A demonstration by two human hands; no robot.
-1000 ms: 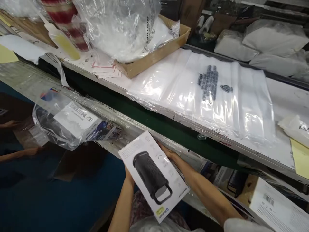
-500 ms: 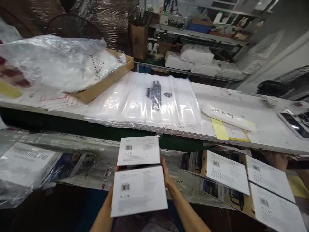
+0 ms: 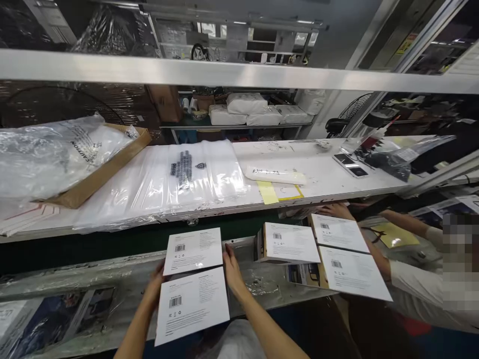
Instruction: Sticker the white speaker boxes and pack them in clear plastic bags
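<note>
Two white cardboard boxes, a farther box [image 3: 194, 251] and a nearer box [image 3: 192, 305], sit one behind the other between my hands, printed with barcodes and small text on top. My left hand [image 3: 154, 285] presses along their left side, its fingers partly hidden behind the boxes. Along the right side lies my right hand [image 3: 234, 271], fingers stretched forward by the edge of the farther box. Beneath is a conveyor covered in clear plastic [image 3: 129, 279].
A co-worker's hands [image 3: 339, 211] reach around more white boxes [image 3: 350, 271] on the right. Above the belt runs a white shelf [image 3: 322, 182] with clear plastic bags [image 3: 209, 174], a cardboard tray [image 3: 108, 167] and a phone [image 3: 351, 165]. A plastic-wrapped package [image 3: 56, 319] lies left.
The view has tilted up and turned right, bringing a metal rail and the co-worker into sight. My hands and the two boxes stay together, now lower left in view.
</note>
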